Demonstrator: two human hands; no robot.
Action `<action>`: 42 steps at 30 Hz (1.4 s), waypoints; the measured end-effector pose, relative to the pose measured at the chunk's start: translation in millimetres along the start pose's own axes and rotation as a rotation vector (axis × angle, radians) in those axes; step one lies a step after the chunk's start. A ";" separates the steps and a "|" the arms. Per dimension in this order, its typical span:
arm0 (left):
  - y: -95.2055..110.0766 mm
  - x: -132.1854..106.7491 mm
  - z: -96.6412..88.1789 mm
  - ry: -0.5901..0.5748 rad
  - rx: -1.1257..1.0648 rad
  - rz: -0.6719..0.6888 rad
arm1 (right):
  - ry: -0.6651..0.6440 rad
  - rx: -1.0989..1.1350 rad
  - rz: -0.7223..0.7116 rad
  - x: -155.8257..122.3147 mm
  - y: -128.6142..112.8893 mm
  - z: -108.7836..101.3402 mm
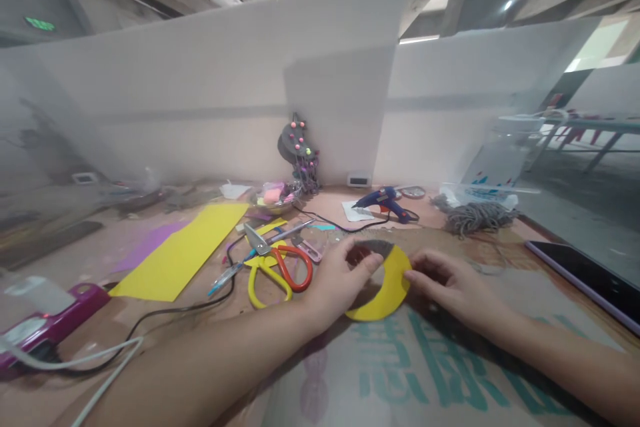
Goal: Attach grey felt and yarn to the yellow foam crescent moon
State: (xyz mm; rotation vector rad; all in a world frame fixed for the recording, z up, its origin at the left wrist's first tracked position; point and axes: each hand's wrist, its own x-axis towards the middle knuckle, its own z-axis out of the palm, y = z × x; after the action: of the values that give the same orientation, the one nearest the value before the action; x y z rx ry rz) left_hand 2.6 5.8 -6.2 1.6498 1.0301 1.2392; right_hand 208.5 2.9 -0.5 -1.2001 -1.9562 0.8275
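Note:
A yellow crescent-shaped foam piece (390,283) lies on the brown cardboard (430,373) with a dark grey round piece (374,248) at its top edge. My left hand (340,277) rests on its left side, fingers stretched flat and pressing the pieces down. At the crescent's right tip, the fingertips of my right hand (450,283) touch the edge, with the fingers extended. Neither hand lifts anything.
Red and yellow scissors (277,263) lie just left of my left hand, beside a blue pen (227,277) and a yellow foam sheet (185,250). A blue glue gun (385,201), grey yarn (475,215), a bowl of trinkets (275,199), a phone (595,280) and a magenta device (50,323) surround the work.

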 end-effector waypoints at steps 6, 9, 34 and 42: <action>-5.2 1.6 -2.8 0.153 0.075 0.015 | 0.391 -0.142 -0.166 1.7 3.0 -9.5; -3.1 0.4 -3.4 0.045 0.090 0.019 | 0.433 -0.338 -0.265 0.5 3.7 -13.2; -5.7 6.2 -4.9 0.028 0.117 -0.036 | 0.317 -0.236 -0.245 3.7 11.9 -12.8; -1.7 2.3 -3.5 -0.042 0.075 0.004 | 0.209 0.034 -0.070 12.4 12.0 -13.0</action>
State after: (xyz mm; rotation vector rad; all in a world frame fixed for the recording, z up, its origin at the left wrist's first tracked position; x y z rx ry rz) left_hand -0.7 8.9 -6.4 1.7292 1.0593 1.1761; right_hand 220.6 20.8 -0.1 -1.1437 -1.7971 0.6687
